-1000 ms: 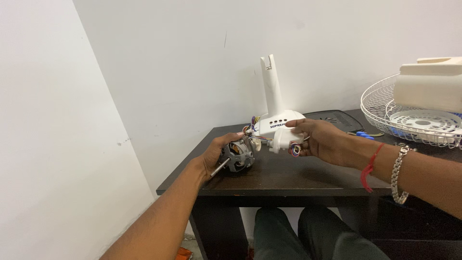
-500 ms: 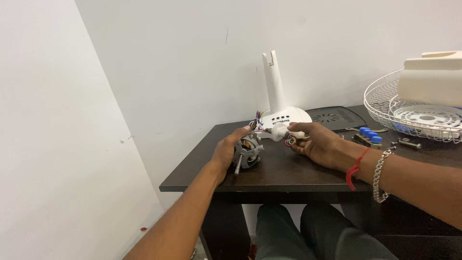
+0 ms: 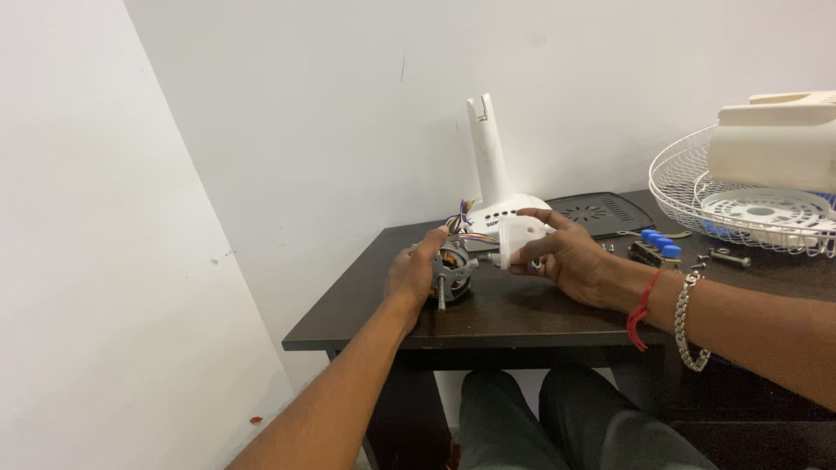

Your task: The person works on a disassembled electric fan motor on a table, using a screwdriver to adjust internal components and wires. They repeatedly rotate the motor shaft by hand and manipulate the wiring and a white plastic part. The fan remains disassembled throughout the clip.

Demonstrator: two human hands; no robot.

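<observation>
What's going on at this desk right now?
A seated person is working on a taken-apart fan at a dark table. The left hand holds a small motor with coloured wires; the right hand holds a white plastic piece beside it. The fan stand, wire grille and loose screws lie behind.

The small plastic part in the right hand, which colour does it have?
The plastic part held by the right hand is white, seen in the head view.
</observation>
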